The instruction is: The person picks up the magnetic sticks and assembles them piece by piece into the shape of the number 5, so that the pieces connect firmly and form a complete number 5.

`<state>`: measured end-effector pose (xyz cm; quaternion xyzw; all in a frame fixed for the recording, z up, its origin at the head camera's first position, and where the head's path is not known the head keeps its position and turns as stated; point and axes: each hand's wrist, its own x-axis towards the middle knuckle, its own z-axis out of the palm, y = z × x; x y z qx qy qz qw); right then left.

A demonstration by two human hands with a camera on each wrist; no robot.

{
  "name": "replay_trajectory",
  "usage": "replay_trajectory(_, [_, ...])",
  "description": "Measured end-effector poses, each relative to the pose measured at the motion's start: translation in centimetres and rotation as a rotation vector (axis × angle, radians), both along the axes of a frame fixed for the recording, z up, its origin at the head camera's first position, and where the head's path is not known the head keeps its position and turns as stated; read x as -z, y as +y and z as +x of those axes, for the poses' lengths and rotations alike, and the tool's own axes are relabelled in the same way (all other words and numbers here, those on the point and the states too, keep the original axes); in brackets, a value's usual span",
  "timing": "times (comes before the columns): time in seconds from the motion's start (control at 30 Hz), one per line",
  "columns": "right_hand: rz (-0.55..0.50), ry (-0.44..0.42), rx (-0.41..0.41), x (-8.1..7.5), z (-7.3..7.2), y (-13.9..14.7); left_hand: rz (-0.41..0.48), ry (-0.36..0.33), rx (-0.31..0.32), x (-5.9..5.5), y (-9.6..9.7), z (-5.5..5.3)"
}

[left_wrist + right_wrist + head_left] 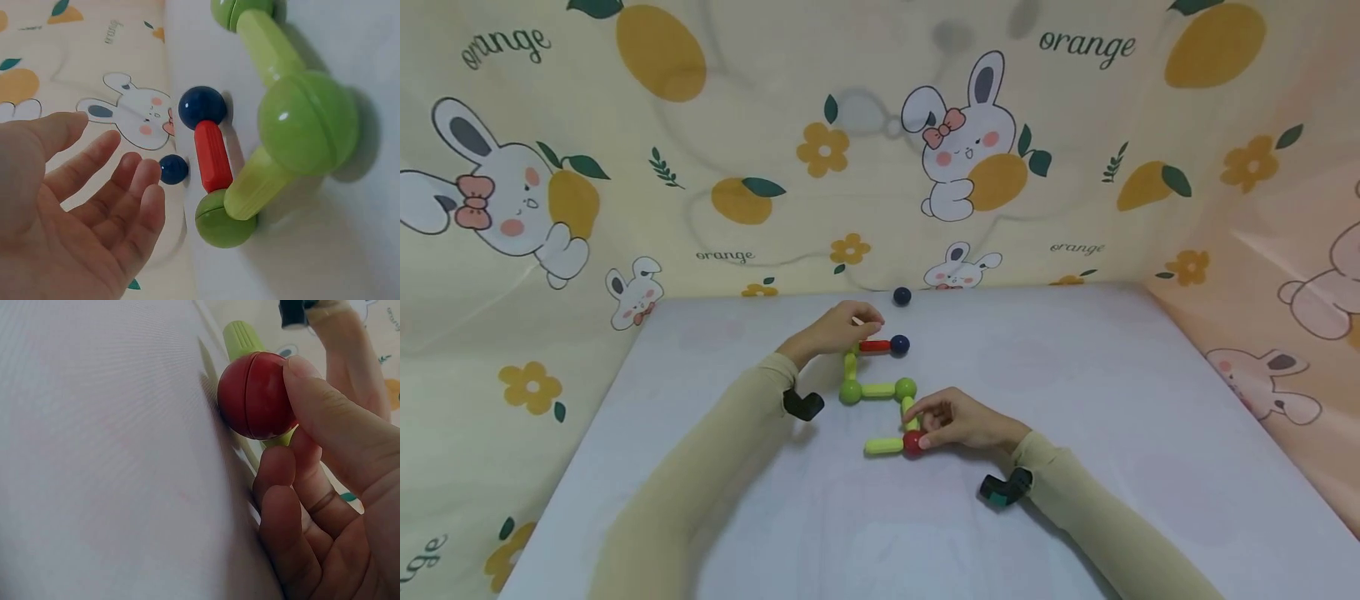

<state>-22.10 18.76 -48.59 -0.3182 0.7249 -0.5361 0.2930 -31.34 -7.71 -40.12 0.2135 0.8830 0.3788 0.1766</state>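
A zigzag of magnetic rods and balls lies on the white table. My right hand (966, 421) holds its near corner, the thumb on the red ball (256, 394) and the index finger by the light green rod behind it. Another green rod (883, 447) sticks out left from that ball. My left hand (94, 206) hovers beside the far end, fingers loosely bent and holding nothing. There a red rod (212, 156) joins a green ball (225, 222) to a dark blue ball (202, 107). Two more green balls, including this one (851, 392), form the middle corners.
A loose dark blue ball (902, 297) sits at the table's back edge, beyond the joined pieces. Behind it rises a cream cloth (865, 192) printed with rabbits and oranges. The white tabletop (1075, 367) extends to both sides. Each wrist wears a small black camera (1006, 487).
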Motion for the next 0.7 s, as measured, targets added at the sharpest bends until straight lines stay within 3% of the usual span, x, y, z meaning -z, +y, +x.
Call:
replay_trajectory(0.27, [-0.005,-0.025,0.002,-0.4,0.2,0.0,-0.016,0.002,-0.048,0.6,1.2,-2.3])
replay_trajectory(0.53, [-0.02,-0.022,-0.003,0.0,0.1,-0.1,0.088,-0.112,-0.174,2.2,1.1,-4.7])
replay_trajectory(0.7, [-0.009,-0.018,-0.004,0.0,-0.1,0.0,0.087,-0.142,-0.197,2.1,1.7,-5.4])
